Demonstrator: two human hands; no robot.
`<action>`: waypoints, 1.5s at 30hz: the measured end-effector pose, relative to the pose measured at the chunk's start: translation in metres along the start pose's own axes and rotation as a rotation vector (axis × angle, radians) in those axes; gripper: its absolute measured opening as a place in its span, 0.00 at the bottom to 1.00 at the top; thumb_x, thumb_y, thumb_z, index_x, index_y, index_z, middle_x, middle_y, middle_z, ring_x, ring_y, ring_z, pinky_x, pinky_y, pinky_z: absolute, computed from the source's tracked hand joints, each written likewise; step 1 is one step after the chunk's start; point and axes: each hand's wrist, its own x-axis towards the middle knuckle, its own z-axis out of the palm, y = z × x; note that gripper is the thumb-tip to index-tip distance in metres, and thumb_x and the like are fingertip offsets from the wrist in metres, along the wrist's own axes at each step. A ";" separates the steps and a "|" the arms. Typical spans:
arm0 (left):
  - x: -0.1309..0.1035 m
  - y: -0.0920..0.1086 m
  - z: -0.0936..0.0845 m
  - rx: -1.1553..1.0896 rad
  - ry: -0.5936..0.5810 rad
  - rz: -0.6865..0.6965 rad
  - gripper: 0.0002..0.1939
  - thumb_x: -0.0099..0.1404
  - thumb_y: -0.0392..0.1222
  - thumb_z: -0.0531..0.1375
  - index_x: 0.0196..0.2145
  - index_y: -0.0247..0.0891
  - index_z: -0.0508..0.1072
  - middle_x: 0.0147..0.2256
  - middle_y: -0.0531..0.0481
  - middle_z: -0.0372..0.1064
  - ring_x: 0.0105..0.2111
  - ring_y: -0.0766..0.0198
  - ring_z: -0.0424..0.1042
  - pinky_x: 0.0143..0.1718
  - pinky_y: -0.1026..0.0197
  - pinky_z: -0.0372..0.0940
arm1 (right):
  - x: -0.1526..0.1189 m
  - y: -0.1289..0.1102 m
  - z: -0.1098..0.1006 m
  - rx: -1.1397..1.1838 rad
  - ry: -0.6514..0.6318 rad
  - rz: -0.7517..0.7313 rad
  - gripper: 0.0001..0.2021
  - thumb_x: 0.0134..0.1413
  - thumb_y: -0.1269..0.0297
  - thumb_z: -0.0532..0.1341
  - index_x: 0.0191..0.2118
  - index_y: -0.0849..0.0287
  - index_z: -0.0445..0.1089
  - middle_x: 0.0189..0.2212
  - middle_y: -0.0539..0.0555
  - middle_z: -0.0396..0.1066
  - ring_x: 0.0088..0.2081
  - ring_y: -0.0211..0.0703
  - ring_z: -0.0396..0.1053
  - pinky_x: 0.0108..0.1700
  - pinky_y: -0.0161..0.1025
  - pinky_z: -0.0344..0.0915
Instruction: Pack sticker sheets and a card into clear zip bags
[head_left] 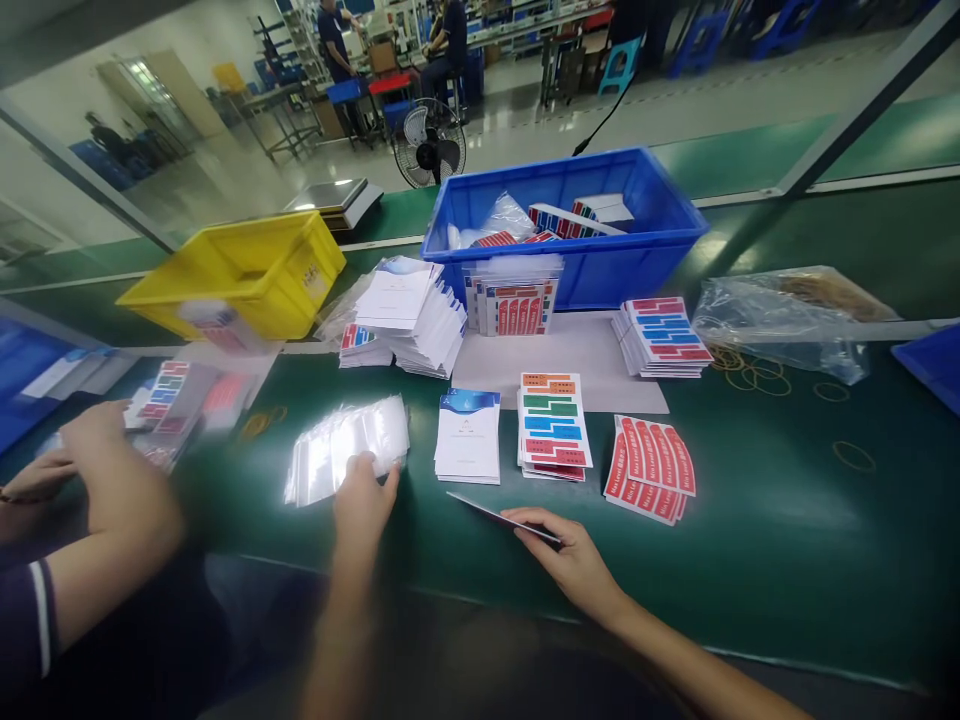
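Note:
My left hand (361, 500) rests on the right end of a fanned stack of clear plastic bags (322, 455), thumb and fingers apart. In my right hand (562, 555) a thin flat card (487, 512) is pinched between thumb and fingers, seen almost edge-on, so its print is hidden. Beyond it lie a pile of white booklets with blue tops (468, 440) and a pile of multicoloured sticker sheets (553, 425). To their right are red curved sticker sheets (651, 470), loosely overlapped.
Behind stand a yellow bin (247, 270), a blue bin (562, 260) with packed sheets, a tall booklet stack (427, 330), filled bags (517, 300) and more sticker sheets (667, 335). Rubber bands (754, 372) lie right. A co-worker's arm (112, 500) works at left.

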 end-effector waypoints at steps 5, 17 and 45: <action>0.002 -0.012 0.009 -0.178 -0.134 -0.039 0.13 0.64 0.46 0.50 0.34 0.37 0.71 0.31 0.44 0.73 0.35 0.55 0.74 0.40 0.55 0.65 | -0.001 0.000 0.005 -0.015 0.055 0.000 0.10 0.61 0.56 0.57 0.37 0.53 0.73 0.34 0.52 0.75 0.37 0.50 0.72 0.41 0.43 0.69; -0.013 -0.020 -0.015 -0.474 -0.333 -0.080 0.18 0.59 0.57 0.58 0.26 0.39 0.66 0.17 0.57 0.62 0.20 0.65 0.66 0.25 0.64 0.60 | -0.003 -0.021 0.003 0.378 0.042 0.186 0.41 0.57 0.48 0.61 0.68 0.47 0.38 0.60 0.57 0.60 0.55 0.52 0.66 0.52 0.46 0.70; -0.103 0.069 0.011 -0.214 -0.327 0.607 0.09 0.68 0.38 0.51 0.35 0.43 0.71 0.32 0.53 0.72 0.32 0.66 0.70 0.33 0.65 0.62 | 0.004 -0.030 0.014 -0.153 -0.048 -0.081 0.09 0.55 0.71 0.55 0.26 0.60 0.69 0.25 0.50 0.73 0.29 0.40 0.69 0.33 0.33 0.61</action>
